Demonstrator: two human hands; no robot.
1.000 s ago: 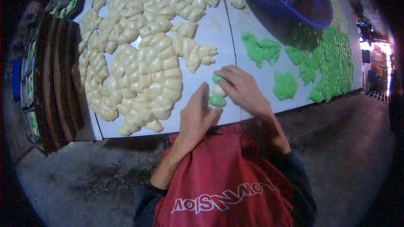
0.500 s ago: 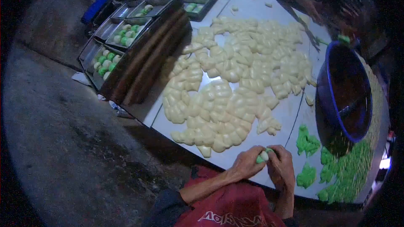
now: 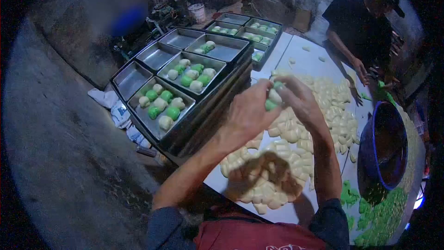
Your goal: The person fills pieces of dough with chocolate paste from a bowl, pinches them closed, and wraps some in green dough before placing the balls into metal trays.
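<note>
My left hand [image 3: 252,109] and my right hand [image 3: 300,99] are raised together over the table. Between them they grip several small pieces of green and white dough [image 3: 274,96]; the fingers partly cover these. Below my hands a broad spread of pale dough pieces [image 3: 280,157] covers much of the white table [image 3: 231,190]. To the left of my left hand, a baking pan [image 3: 222,67] holds green and white dough balls [image 3: 194,75]. A nearer pan [image 3: 143,121] has similar balls [image 3: 162,103] set apart in it.
Pans stand on a brown stack [image 3: 208,106], with another pan set [image 3: 277,24] behind. A purple basin [image 3: 375,153] stands at right, beside green dough [image 3: 381,213]. Across the table a co-worker [image 3: 358,28] works with hands low. White cloths [image 3: 115,109] lie by the pans.
Both hands, still holding the dough, have risen from the table's front edge and reached forward toward the pans. The view has tilted up, bringing more of the pans and the co-worker into sight.
</note>
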